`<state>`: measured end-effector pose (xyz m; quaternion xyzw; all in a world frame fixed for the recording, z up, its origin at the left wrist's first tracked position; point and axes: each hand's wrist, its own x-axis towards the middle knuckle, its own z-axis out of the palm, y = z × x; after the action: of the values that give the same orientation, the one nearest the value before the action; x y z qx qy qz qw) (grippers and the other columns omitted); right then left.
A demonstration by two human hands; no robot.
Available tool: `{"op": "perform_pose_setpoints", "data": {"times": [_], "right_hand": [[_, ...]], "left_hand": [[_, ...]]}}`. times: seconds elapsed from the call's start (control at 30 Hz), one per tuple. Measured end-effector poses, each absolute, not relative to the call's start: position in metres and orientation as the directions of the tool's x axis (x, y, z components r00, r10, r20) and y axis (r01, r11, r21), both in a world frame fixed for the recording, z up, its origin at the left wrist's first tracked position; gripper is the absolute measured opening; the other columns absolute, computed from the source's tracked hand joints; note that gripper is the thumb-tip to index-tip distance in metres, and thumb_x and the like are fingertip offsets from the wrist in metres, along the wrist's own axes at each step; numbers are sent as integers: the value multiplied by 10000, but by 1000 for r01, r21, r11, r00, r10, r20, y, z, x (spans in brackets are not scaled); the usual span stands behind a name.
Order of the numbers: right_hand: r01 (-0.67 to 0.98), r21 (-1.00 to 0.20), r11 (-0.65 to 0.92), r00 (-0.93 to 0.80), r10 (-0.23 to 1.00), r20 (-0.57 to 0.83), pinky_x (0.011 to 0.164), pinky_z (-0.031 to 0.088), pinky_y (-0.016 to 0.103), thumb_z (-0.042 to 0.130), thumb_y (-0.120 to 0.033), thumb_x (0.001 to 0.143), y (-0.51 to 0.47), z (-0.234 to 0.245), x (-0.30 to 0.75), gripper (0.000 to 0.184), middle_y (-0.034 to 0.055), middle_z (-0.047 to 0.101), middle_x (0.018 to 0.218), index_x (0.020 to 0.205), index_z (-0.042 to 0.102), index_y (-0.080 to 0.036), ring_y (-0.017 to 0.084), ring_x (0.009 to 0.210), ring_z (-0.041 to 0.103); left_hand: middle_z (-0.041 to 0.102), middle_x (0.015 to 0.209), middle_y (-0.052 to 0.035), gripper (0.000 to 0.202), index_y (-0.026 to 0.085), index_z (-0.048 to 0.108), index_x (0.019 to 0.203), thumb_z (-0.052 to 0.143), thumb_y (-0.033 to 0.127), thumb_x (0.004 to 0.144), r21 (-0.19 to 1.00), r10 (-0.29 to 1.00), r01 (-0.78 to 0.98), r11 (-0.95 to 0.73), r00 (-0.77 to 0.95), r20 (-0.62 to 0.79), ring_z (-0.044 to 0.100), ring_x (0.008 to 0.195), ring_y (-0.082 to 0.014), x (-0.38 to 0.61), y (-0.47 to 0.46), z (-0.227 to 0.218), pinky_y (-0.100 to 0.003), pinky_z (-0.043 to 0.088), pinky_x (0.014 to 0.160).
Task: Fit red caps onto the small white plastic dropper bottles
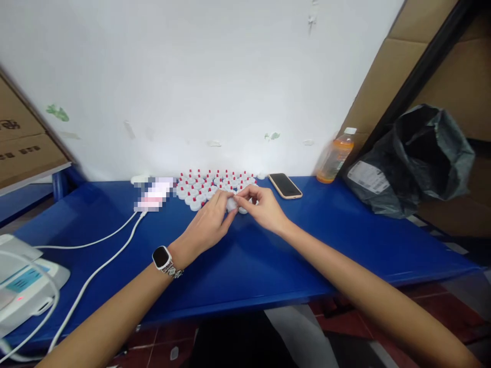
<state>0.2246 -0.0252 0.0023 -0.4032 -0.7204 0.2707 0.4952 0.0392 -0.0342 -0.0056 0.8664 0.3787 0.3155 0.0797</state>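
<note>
My left hand [212, 220] is closed around a small white round piece [231, 204], held between thumb and fingers just over the table. The thumb and forefinger of my right hand [264, 207] are pinched together at the top of this piece; whatever sits between those fingertips is hidden. Right behind both hands, several white round pieces with red tips [199, 187] stand upright in close rows. Part of that group is covered by my fingers.
A dark-screened phone [285, 185] lies right of the rows, and a lit phone [155, 194] with a white cable lies left. An orange drink bottle [337, 156] and a dark plastic bag [399, 163] are farther right. A white device [26, 286] sits at the left on the blue table [245, 271].
</note>
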Motion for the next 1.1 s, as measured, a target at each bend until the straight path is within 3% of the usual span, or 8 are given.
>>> {"op": "perform_pose_setpoints", "data": {"times": [0.17, 0.3, 0.4, 0.63, 0.77, 0.87, 0.97, 1.1], "right_hand": [[481, -674, 561, -247, 824, 509, 757, 449, 299, 574, -311, 921, -28, -8, 187, 178, 22, 710, 845, 994, 691, -199, 164, 789, 618], [737, -282, 615, -411, 738, 536, 910, 386, 417, 552, -254, 924, -7, -11, 170, 165, 84, 684, 952, 981, 692, -190, 256, 1000, 553], [801, -35, 598, -512, 713, 479, 911, 352, 465, 566, -289, 916, 5, -12, 157, 193, 145, 639, 1062, 983, 701, -169, 313, 1068, 485], [816, 92, 571, -551, 719, 422, 903, 344, 479, 565, -289, 922, 19, -15, 140, 201, 163, 623, 1080, 919, 717, -158, 339, 1098, 455], [804, -22, 594, -523, 724, 449, 920, 349, 472, 586, -235, 896, 14, -9, 148, 132, 126, 668, 1002, 873, 700, -172, 308, 1066, 506], [721, -318, 616, -418, 753, 509, 881, 406, 401, 584, -210, 876, 4, -4, 159, 94, 62, 700, 897, 874, 675, -186, 220, 904, 588], [501, -637, 585, -242, 802, 546, 734, 460, 302, 598, -222, 847, -9, -4, 169, 136, 23, 711, 848, 959, 668, -191, 158, 760, 625], [268, -821, 505, -120, 863, 491, 696, 476, 287, 648, -297, 829, -23, -14, 171, 187, 23, 728, 831, 976, 706, -197, 156, 739, 645]], "left_hand": [[579, 1200, -120, 331, 205, 448, 1268, 294, 385, 1037, 454, 797, 656, -603, 513, 319, 594, 1086, -242, -8, -47, -21, -418, 496, 935], [579, 1093, -104, 306, 198, 494, 1164, 265, 354, 1035, 355, 849, 774, -524, 442, 290, 579, 1016, -248, -35, -47, -27, -446, 479, 919], [569, 1021, -88, 281, 196, 503, 1061, 258, 331, 1032, 335, 853, 790, -514, 426, 302, 568, 944, -230, -39, -44, -29, -416, 482, 874], [567, 1031, -91, 288, 192, 502, 1072, 262, 345, 1033, 317, 857, 805, -502, 413, 309, 562, 941, -238, -35, -43, -33, -417, 466, 859], [568, 1039, -92, 292, 192, 504, 1082, 265, 353, 1033, 338, 860, 797, -501, 412, 303, 560, 939, -240, -37, -43, -33, -422, 465, 855], [572, 1029, -82, 286, 205, 505, 1063, 274, 371, 1033, 344, 856, 791, -506, 411, 314, 563, 925, -235, -35, -43, -33, -413, 470, 835], [568, 1066, -78, 296, 215, 499, 1090, 269, 394, 1038, 380, 838, 752, -539, 430, 336, 573, 973, -229, -27, -47, -31, -400, 481, 858], [556, 1091, -82, 318, 213, 489, 1161, 265, 405, 1043, 407, 803, 695, -593, 477, 358, 575, 1022, -227, -13, -53, -29, -398, 487, 889]]}}
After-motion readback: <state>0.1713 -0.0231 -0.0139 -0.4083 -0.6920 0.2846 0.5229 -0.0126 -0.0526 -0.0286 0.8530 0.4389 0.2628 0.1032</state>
